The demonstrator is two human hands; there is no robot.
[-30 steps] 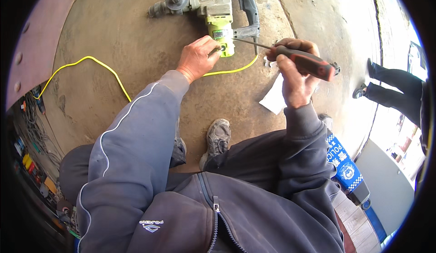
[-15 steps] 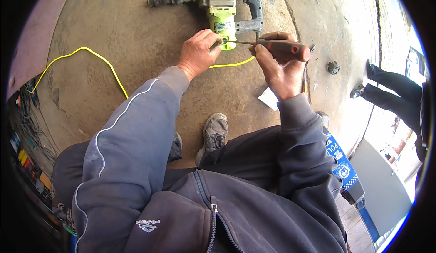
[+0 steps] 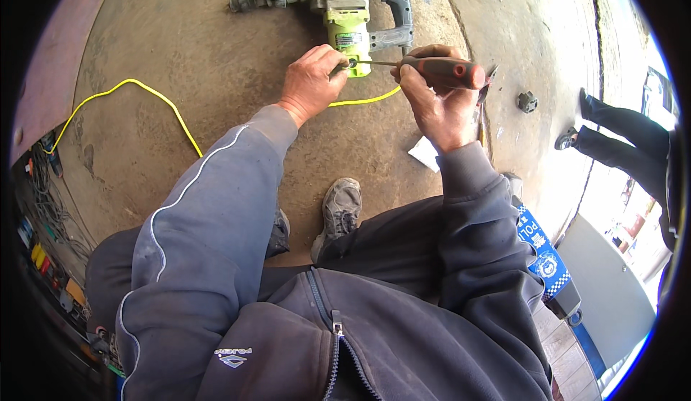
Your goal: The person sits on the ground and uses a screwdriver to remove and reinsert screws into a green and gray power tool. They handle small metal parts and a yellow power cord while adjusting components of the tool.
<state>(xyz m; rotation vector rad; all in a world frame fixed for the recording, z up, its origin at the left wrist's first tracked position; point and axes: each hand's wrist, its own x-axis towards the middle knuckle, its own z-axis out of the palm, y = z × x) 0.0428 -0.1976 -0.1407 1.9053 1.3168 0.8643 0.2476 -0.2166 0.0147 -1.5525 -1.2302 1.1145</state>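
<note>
A rotary hammer (image 3: 349, 27) with a grey front and lime-green motor housing lies on the concrete floor (image 3: 194, 48). My left hand (image 3: 309, 84) is closed at the housing's near end, fingertips pinched around something small that I cannot make out. My right hand (image 3: 435, 106) grips a red-and-black screwdriver (image 3: 450, 72), its thin shaft reaching left to that same end. A yellow cord (image 3: 155, 93) runs across the floor below. A white packet (image 3: 425, 153) lies under my right wrist, and a small dark part (image 3: 527, 102) lies to the right.
At the right, another person's dark-trousered legs (image 3: 622, 149) stand beside a crack in the floor. A blue-and-white checked object (image 3: 547, 257) and a grey panel (image 3: 597, 293) are near my right knee. Tools and coiled cables (image 3: 47, 214) crowd the left edge, below a pinkish metal panel (image 3: 54, 48).
Over the last second my right hand and screwdriver moved left and slightly up, uncovering the small dark part. My left hand rose slightly, still at the housing's end.
</note>
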